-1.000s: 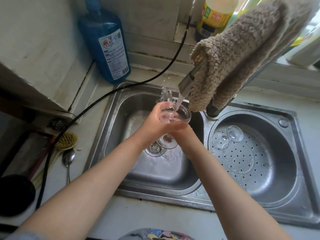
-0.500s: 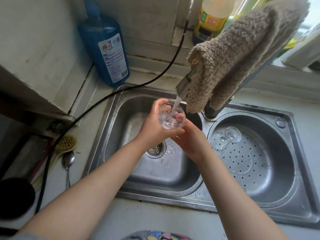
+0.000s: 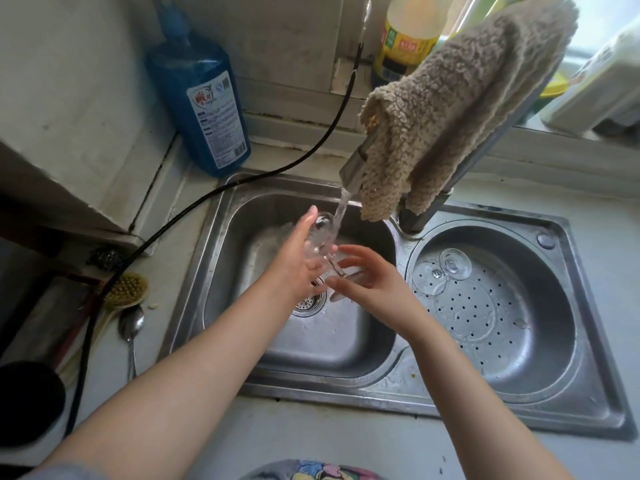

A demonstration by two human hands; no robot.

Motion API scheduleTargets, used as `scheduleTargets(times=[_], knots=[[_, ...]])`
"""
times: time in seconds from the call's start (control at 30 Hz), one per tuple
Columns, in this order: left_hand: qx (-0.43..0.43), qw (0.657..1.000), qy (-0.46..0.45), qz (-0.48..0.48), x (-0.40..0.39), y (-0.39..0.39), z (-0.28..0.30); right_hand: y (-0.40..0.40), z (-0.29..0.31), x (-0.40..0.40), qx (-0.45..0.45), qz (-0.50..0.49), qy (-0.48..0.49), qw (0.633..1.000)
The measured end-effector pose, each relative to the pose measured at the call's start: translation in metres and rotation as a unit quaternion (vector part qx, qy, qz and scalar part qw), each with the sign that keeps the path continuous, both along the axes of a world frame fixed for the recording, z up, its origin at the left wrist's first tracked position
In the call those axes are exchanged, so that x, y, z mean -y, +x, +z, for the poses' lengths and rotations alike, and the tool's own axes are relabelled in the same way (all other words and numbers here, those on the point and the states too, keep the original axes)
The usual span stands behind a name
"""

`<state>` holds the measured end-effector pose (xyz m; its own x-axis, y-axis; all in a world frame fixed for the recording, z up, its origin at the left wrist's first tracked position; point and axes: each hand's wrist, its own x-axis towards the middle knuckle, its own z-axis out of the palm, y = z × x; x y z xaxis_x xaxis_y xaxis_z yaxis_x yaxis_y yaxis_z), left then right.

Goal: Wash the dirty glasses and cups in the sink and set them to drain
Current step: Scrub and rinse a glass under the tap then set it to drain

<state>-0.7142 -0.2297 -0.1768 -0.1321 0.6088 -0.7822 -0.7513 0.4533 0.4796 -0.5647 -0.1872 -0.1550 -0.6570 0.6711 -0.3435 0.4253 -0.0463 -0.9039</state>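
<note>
Home kitchen: steel double sink point(image 3: 391, 393) mid-frame, running tap point(image 3: 353, 164) with cloth point(image 3: 460, 95), blue soap bottle point(image 3: 204, 98) upper left, spoon point(image 3: 131, 327) on counter left

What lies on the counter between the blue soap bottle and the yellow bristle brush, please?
In the head view, a black cable crosses the counter between the blue soap bottle and the yellow bristle brush, beside the steel sink's rim.

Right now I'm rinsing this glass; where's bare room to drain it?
The round perforated steel basin is bare on its near and right sides; its far-left corner is crowded by two clear stemmed glasses lying there.
</note>
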Motion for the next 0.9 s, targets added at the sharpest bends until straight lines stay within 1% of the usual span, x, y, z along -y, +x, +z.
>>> scheduleTargets(times=[0.07,0.2,0.33,0.4,0.43,0.5,0.6,0.7,0.8,0.87,0.9], knots=[[0.067,0.997,-0.017,0.014,-0.001,0.000,-0.001,0.008,0.003,0.000,-0.006,-0.031,0.029,0.999],[0.138,0.989,-0.041,0.045,-0.003,0.010,-0.003,0.011,-0.002,0.010,-0.035,-0.139,0.045,0.989],[0.197,0.980,-0.030,0.022,-0.007,0.015,-0.013,0.011,-0.009,0.024,-0.021,-0.190,0.115,0.975],[0.243,0.970,-0.008,-0.002,-0.008,0.018,-0.019,0.010,-0.007,0.028,-0.028,-0.217,0.144,0.965],[0.252,0.968,0.003,-0.012,-0.007,0.022,-0.017,0.010,-0.005,0.029,-0.034,-0.229,0.157,0.960],[0.229,0.973,0.012,-0.034,-0.005,0.030,-0.007,0.015,0.003,0.027,-0.043,-0.252,0.182,0.950],[0.164,0.982,0.005,-0.090,-0.004,0.047,0.003,0.034,0.018,0.018,-0.040,-0.265,0.209,0.941],[0.100,0.983,-0.013,-0.152,-0.008,0.070,0.008,0.069,0.029,0.009,-0.008,-0.257,0.224,0.940],[0.024,0.977,-0.026,-0.211,-0.016,0.098,0.014,0.106,0.035,-0.001,0.024,-0.265,0.214,0.940],[-0.048,0.973,-0.024,-0.226,-0.024,0.117,0.015,0.131,0.034,-0.010,0.041,-0.281,0.203,0.937],[-0.104,0.966,-0.020,-0.235,-0.028,0.126,0.014,0.142,0.031,-0.016,0.056,-0.290,0.205,0.933]])
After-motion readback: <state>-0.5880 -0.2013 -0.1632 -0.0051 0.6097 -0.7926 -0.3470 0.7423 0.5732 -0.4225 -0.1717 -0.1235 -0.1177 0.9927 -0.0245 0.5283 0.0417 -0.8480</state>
